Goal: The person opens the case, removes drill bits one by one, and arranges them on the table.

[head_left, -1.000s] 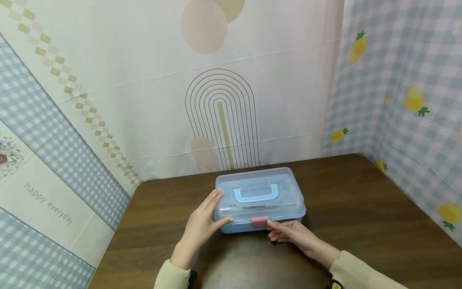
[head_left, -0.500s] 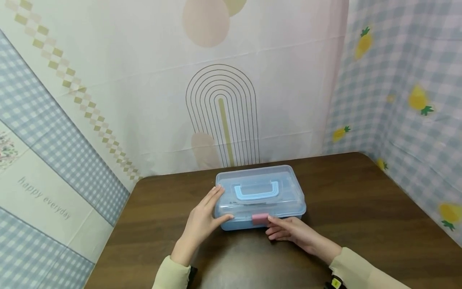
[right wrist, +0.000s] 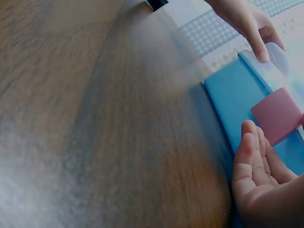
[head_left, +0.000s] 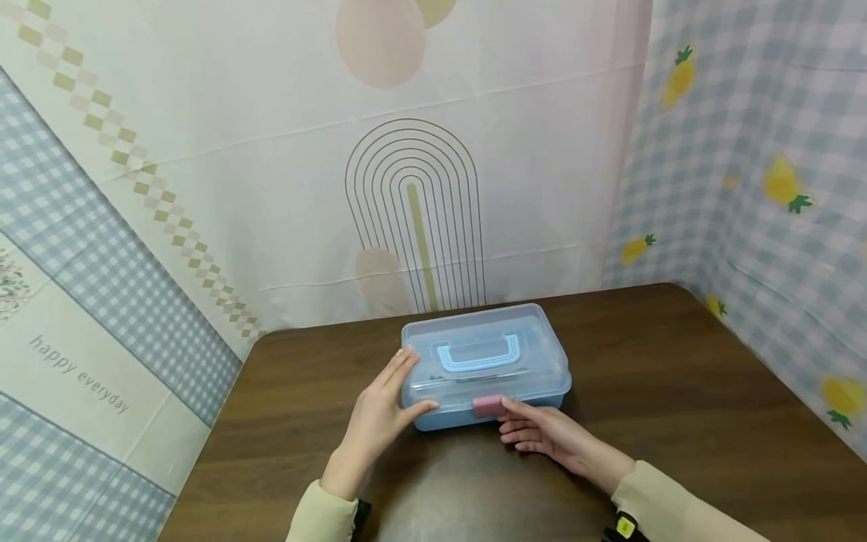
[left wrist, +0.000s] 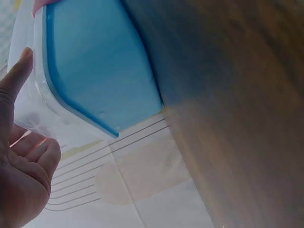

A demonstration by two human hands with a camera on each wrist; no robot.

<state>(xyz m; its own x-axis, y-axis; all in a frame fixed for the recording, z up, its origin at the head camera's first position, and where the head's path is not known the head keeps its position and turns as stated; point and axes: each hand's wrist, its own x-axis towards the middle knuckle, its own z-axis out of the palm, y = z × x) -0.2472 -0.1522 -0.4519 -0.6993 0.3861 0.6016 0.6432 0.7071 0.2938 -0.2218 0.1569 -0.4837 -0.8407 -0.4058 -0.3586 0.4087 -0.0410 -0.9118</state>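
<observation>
A blue plastic storage box [head_left: 467,415] with a clear lid [head_left: 488,320], a pale blue carry handle [head_left: 478,364] and a pink front latch [head_left: 487,406] sits on the table, lid down. My left hand [head_left: 376,415] holds the lid's left end, thumb on the front rim and fingers at the side; in the left wrist view the fingers [left wrist: 42,154] bend in towards the lid. With thumb and forefinger, my right hand [head_left: 552,436] pinches the latch's right edge. Its other fingers [right wrist: 259,156] extend beside the blue front wall. The contents are hard to make out through the lid.
The dark wooden table [head_left: 298,467] reaches a white patterned curtain [head_left: 298,226] behind the box. Blue checked cloth with pineapples [head_left: 765,226] hangs at the right, more checked cloth [head_left: 101,248] at the left.
Both hands keep their places on the box. The lower fingers of my right hand have spread slightly downward. The head view has shifted a little.
</observation>
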